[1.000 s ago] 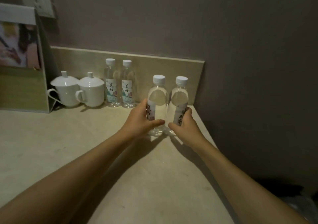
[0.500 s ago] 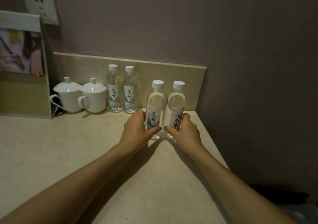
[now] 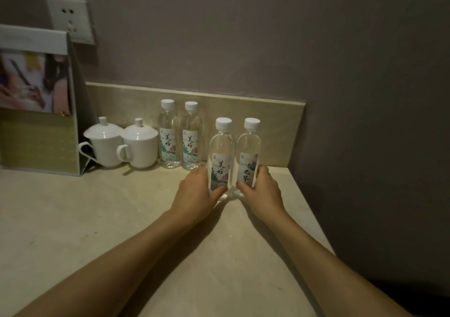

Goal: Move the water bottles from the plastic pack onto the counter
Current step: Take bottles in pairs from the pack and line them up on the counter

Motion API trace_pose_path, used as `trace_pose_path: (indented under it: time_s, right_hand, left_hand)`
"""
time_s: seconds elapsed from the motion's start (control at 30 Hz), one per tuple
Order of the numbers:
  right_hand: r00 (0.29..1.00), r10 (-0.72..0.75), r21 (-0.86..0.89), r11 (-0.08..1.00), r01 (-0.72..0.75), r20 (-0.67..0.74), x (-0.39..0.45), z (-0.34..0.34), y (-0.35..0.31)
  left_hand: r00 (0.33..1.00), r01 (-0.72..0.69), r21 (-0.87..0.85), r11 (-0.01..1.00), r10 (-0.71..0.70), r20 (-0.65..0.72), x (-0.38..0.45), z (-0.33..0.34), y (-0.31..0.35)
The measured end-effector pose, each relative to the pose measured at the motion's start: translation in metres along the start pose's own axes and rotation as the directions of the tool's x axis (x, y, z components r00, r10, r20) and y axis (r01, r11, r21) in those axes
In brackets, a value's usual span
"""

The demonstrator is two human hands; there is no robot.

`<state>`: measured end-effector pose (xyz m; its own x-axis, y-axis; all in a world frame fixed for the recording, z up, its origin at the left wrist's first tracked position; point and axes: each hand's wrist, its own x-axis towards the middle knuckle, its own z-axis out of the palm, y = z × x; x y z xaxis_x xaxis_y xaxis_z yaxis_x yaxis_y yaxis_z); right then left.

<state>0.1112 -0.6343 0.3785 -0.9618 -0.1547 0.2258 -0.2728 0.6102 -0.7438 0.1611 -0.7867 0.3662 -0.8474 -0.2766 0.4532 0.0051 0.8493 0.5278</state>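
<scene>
Two water bottles (image 3: 233,156) stand upright together on the counter (image 3: 97,219), left hand (image 3: 194,195) and right hand (image 3: 264,192) fingers each gripping one.

This looks like a hotel guest room's refreshment corner. At centre left of the frame, two white lidded cups (image 3: 121,143) stand beside small labelled water bottles (image 3: 180,136) on a beige stone desk (image 3: 73,219) with a low matching backsplash (image 3: 243,104). A standing printed card (image 3: 36,97) fills the left edge, and a wall socket (image 3: 69,19) sits at upper left on a plain dim wall.
</scene>
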Motion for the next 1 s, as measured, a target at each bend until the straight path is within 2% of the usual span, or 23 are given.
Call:
trace_pose_path:
  time_s: [0.13, 0.27, 0.33, 0.43, 0.5, 0.57, 1.0]
  right_hand:
    - [1.000, 0.001, -0.002, 1.000, -0.001, -0.014, 0.012, 0.003, 0.001]
    - [1.000, 0.013, 0.023, 1.000, -0.013, 0.004, 0.022, 0.006, 0.002]
    - [1.000, 0.011, 0.031, 0.999, -0.012, 0.011, 0.027, 0.008, 0.001]
    - [1.000, 0.010, 0.042, 0.999, -0.011, 0.015, 0.032, 0.009, 0.001]
    - [1.000, 0.009, 0.029, 1.000, -0.009, 0.008, 0.036, 0.011, 0.000]
    - [1.000, 0.003, 0.013, 1.000, -0.003, 0.002, 0.040, 0.012, -0.001]
    - [1.000, -0.005, -0.031, 1.000, 0.005, 0.003, 0.063, 0.026, -0.009]
  left_hand:
    - [1.000, 0.021, -0.023, 1.000, -0.022, -0.003, 0.015, 0.009, -0.001]
    - [0.991, 0.121, -0.088, 0.989, -0.126, -0.054, 0.026, 0.014, -0.002]
    - [0.989, 0.124, -0.115, 0.986, -0.133, -0.068, 0.028, 0.015, -0.005]
    - [0.999, 0.025, 0.051, 0.998, -0.023, -0.031, 0.032, 0.012, -0.009]
    - [0.999, -0.042, 0.246, 0.968, 0.040, 0.015, 0.039, 0.006, -0.007]
    - [0.997, -0.070, 0.346, 0.936, 0.054, 0.055, 0.046, 0.001, -0.004]
    - [0.993, 0.032, 0.327, 0.944, -0.067, 0.096, 0.067, 0.012, -0.013]
